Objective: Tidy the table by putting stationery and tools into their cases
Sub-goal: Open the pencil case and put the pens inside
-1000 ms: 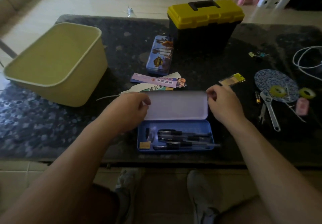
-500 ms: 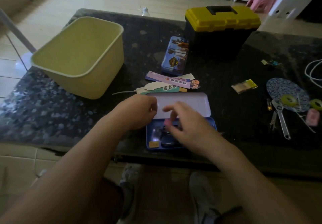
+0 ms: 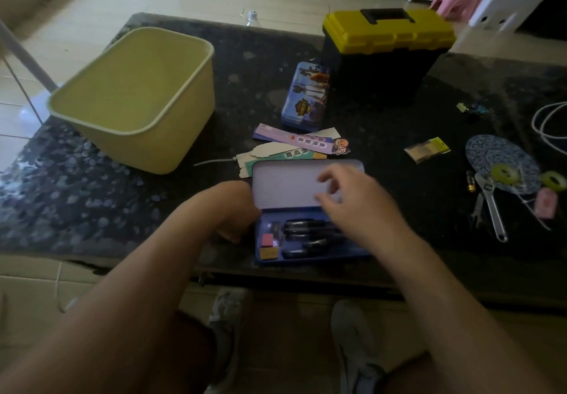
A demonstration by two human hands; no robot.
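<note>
Abt partway: pens (image 3: 303,225) lie in the open case (image 3: 306,185) right under my R hand (image 3: 356,209). Bookmarks (image 3: 300,143) sit just past my fingertips, wrench (image 3: 492,206) well off to their right, toolbox (image 3: 386,53) shut. R fingers (image 3: 329,177) loosely spread, holding nothing. L hand (image 3: 230,206) curled at case's left edge; grip unclear.

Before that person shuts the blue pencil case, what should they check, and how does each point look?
1. The pens lie inside the blue pencil case: ok.
2. The pink eraser sits in the tray: ok.
3. The right hand is clear of the lid: not ok, it hovers over the tray.
4. The left hand steadies the case: cannot tell; it sits at the left end.
5. All stationery packed: not ok, bookmarks lie behind the case.
6. The toolbox is open for the wrench: not ok, closed.
</note>
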